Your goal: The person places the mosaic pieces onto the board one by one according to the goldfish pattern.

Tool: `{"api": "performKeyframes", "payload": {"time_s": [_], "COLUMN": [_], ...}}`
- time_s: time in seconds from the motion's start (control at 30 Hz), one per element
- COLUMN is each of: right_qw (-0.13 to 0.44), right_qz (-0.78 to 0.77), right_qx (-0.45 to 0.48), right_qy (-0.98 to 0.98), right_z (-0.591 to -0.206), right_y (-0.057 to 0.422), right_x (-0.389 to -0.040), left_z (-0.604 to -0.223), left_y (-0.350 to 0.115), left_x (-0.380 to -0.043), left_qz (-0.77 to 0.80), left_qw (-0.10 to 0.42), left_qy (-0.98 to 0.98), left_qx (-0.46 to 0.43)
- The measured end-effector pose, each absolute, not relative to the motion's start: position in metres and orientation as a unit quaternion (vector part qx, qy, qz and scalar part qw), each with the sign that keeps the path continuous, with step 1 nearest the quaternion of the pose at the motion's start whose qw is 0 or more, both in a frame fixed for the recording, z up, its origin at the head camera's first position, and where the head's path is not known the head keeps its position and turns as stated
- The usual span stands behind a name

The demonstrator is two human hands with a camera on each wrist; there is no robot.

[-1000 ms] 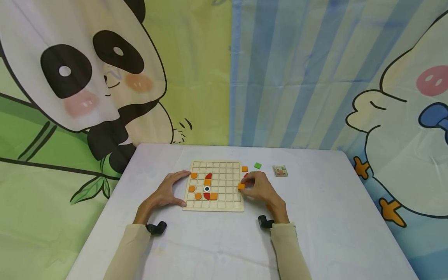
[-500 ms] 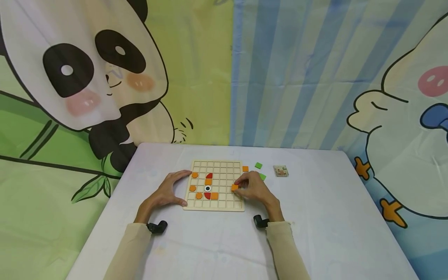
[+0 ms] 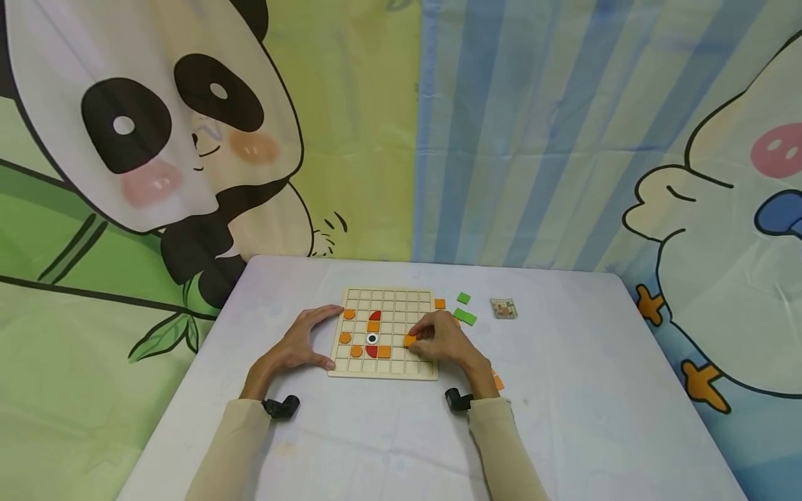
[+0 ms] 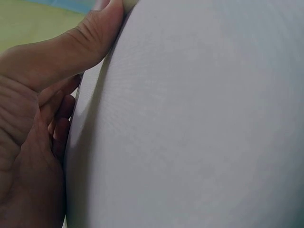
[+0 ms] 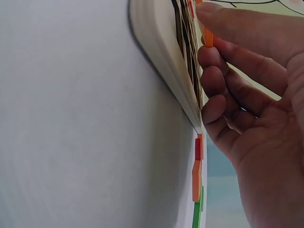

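A pale wooden grid board point(image 3: 360, 300) lies on the table. My left hand point(image 3: 297, 341) spans its left edge, thumb at the near corner and fingertips farther up. In the left wrist view its thumb point(image 4: 90, 40) touches the board's edge. Over the right part of the grid, my right hand point(image 3: 445, 341) pinches an orange square tile point(image 3: 410, 340) between thumb and fingers. On the board sit orange discs point(image 3: 345, 338), red quarter-round tiles point(image 3: 372, 352), orange squares point(image 3: 384, 352) and a white tile with a black dot point(image 3: 372, 339).
Right of the board lie green tiles point(image 3: 464, 316) and an orange tile point(image 3: 440, 304). A small patterned card point(image 3: 504, 308) is farther right. Another orange tile point(image 3: 498, 382) shows beside my right wrist. The table point(image 3: 583, 376) meets a printed curtain point(image 3: 501, 139) at the back.
My right hand has moved left with the orange tile, from the board's right edge to over the grid. My left hand has stayed at the board's left edge.
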State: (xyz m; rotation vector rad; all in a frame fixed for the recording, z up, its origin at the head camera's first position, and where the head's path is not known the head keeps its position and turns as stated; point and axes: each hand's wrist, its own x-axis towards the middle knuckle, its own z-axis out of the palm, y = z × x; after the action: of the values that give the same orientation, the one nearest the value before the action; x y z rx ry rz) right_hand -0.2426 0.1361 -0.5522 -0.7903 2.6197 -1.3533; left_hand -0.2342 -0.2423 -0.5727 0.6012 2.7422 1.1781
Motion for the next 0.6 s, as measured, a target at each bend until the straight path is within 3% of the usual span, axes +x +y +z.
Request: {"api": "performKeyframes", "payload": {"time_s": [0.6], "right_qw": [0.042], "right_qz": [-0.427], "right_qx": [-0.276], "right_qy": [0.860], "right_z": [-0.550], "right_y": [0.110], "right_x": [-0.244], "left_z": [-0.576], "left_y": [-0.242], "left_x": [-0.234], "left_qz": [0.381], "left_qw": [0.051], "left_qy": [0.903], "left_qx": [0.193]}}
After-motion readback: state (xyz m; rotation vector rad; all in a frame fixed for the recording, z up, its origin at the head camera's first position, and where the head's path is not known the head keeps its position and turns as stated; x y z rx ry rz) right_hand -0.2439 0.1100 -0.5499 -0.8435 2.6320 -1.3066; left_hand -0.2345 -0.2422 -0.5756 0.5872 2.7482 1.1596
